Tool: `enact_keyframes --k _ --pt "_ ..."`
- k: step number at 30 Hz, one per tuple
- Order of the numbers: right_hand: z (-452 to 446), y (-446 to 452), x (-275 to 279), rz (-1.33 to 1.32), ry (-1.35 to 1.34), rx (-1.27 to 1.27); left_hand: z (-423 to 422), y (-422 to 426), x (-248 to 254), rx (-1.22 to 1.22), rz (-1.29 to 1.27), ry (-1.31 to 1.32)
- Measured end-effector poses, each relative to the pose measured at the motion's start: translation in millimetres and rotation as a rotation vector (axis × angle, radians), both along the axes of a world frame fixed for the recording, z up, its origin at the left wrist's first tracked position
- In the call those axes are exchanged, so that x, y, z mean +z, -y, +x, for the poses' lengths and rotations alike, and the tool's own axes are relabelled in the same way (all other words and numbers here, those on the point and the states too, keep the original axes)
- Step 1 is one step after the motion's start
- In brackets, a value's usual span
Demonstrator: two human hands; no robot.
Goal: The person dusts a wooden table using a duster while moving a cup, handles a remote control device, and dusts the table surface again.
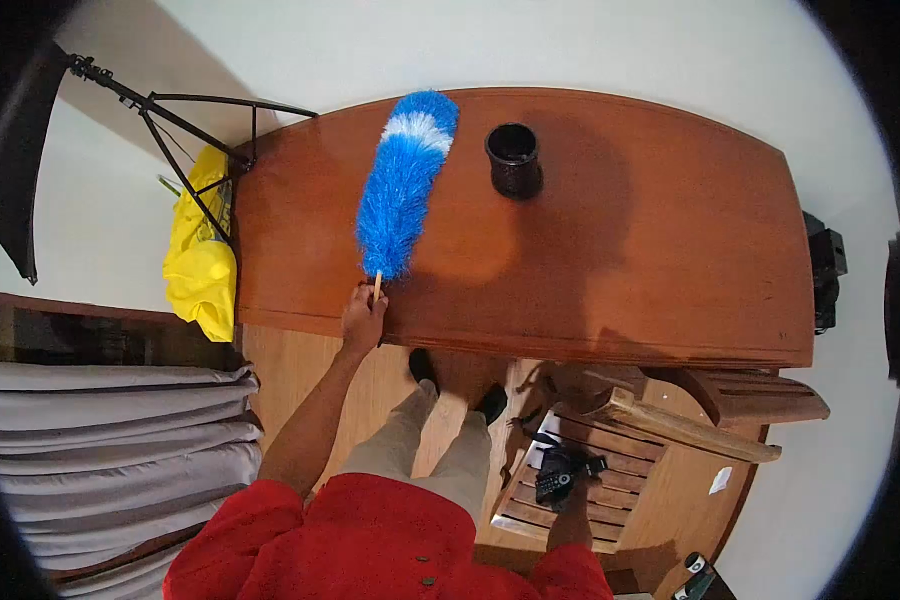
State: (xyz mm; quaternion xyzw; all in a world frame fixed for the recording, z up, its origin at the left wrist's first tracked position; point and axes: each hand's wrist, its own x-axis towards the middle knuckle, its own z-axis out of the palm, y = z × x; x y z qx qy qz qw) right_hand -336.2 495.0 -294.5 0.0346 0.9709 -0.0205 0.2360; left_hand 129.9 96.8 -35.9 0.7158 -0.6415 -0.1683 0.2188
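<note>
My left hand [363,320] is closed around the thin wooden handle of a duster [402,195]. The duster has long blue bristles with a white band near its far end, and it lies over the left half of the brown wooden table [690,240]. A black cup-like holder [513,160] stands upright on the table to the duster's right. Low on the right, my right hand [581,492] grips a black camera [558,476] above the slatted seat of a wooden chair [610,455]. The camera hides part of that hand's fingers.
Left of the table are a black metal stand [205,135] and a yellow plastic bag [200,260]. Grey draped fabric [110,430] fills the lower left. The chair's wooden arm [690,425] juts below the table's front edge. Black equipment [825,265] sits beyond the right edge.
</note>
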Motion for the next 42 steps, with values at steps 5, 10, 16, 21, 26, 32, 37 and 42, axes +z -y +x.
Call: enact_keyframes --k 5,10,16,21,26,32,37,42 --pt "-19 -6 12 -0.010 0.073 -0.199 2 1 -4 0.007 -0.003 -0.003" --pt "-28 -16 -8 0.108 -0.021 -0.114 -6 1 8 0.080 0.094 -0.045" --pt "41 49 95 -0.435 -0.477 0.466 -9 7 7 0.129 -0.062 -0.193" --pt "171 192 220 -1.057 -0.192 0.848 -18 -1 26 0.097 0.103 -0.117" --pt "237 335 277 -0.994 -0.182 1.290 2 -22 29 -0.002 0.041 -0.198" --pt "264 427 262 -0.649 -0.282 1.373 14 -45 46 0.131 -0.047 -0.347" --pt "288 443 254 -0.852 -0.020 1.332 40 -71 45 -0.053 -0.009 -0.235" --pt "370 412 263 -1.090 0.201 1.382 64 -68 30 0.391 -0.190 -0.421"
